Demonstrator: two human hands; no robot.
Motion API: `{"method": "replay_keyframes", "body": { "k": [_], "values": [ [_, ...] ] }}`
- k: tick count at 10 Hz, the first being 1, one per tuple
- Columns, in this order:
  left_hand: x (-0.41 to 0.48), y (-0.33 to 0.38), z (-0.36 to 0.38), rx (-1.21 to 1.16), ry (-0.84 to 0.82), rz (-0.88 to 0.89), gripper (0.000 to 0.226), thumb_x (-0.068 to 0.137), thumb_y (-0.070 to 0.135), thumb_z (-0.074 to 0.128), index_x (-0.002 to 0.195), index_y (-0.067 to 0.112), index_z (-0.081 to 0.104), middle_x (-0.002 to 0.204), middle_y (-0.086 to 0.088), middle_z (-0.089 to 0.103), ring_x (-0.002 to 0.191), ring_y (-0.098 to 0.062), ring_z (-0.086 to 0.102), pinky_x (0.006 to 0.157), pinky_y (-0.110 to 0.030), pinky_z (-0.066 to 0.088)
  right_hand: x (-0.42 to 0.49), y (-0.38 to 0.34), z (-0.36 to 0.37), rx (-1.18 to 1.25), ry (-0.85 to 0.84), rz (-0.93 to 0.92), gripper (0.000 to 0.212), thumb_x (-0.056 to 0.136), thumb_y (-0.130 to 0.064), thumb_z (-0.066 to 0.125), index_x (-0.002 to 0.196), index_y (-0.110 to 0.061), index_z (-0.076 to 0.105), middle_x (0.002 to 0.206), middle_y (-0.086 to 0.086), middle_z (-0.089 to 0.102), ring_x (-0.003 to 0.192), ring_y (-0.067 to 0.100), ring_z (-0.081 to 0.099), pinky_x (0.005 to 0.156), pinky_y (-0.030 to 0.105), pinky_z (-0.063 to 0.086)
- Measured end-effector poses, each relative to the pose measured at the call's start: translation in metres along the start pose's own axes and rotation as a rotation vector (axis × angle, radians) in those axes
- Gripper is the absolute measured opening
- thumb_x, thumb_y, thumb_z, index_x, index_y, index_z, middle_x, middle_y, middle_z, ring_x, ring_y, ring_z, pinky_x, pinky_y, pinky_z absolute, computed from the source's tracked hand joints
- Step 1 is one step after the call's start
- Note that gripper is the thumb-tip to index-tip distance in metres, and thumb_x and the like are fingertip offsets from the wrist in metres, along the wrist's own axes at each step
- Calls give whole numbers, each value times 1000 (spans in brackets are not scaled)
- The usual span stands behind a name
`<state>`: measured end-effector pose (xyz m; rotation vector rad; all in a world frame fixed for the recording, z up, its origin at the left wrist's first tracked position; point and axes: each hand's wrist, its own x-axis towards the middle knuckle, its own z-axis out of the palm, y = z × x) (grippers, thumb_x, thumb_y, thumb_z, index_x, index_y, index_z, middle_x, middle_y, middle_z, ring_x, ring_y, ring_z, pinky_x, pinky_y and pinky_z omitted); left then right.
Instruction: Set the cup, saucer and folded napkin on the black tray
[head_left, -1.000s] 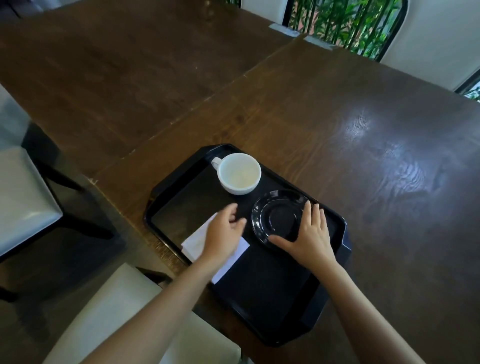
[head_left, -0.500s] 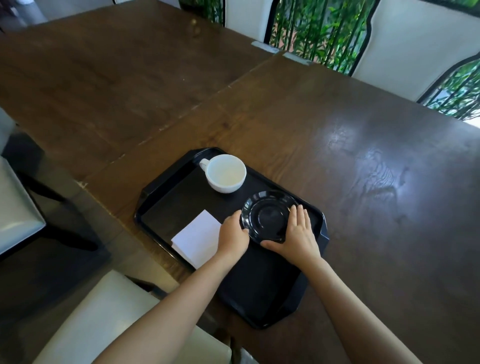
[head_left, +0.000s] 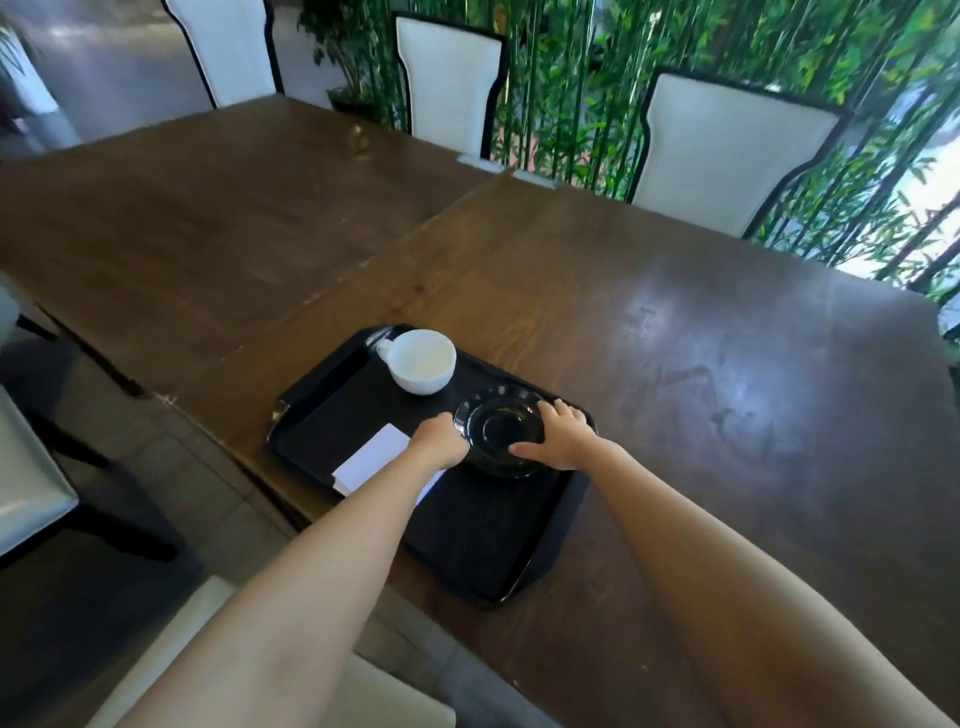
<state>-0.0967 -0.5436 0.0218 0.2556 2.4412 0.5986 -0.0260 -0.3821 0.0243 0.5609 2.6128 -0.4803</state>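
Observation:
A black tray (head_left: 467, 551) lies at the near edge of the wooden table. On its far corner stands a white cup (head_left: 422, 360), empty, handle pointing left. A black saucer (head_left: 500, 427) is over the tray's right part, tilted, its near edge raised. My left hand (head_left: 441, 440) grips the saucer's left rim and my right hand (head_left: 563, 435) grips its right rim. A folded white napkin (head_left: 371, 457) lies on the tray's left side, partly hidden under my left forearm.
The dark wooden table (head_left: 675, 338) stretches far and right. White chairs (head_left: 727, 150) stand along its far side before green bamboo. Another white chair seat (head_left: 26, 483) is at the left, and one is below my arms.
The camera has tilted up, showing the chairs and plants. My left hand left the napkin and closed on the saucer's left rim. Both hands now hold the saucer, which is tipped up.

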Motion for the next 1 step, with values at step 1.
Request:
{"method": "replay_keyframes", "body": {
  "k": [1],
  "values": [
    [-11,16,-23,70,-21,59,37,94,25,47,128,13,42,127,-12,48,113,-29,51,97,-37,43,-14,-4,-34,-46,-190,13,94,80,-70,46,150,-17,12,157,8,15,143,33,17,114,50,23]
  ]
}}
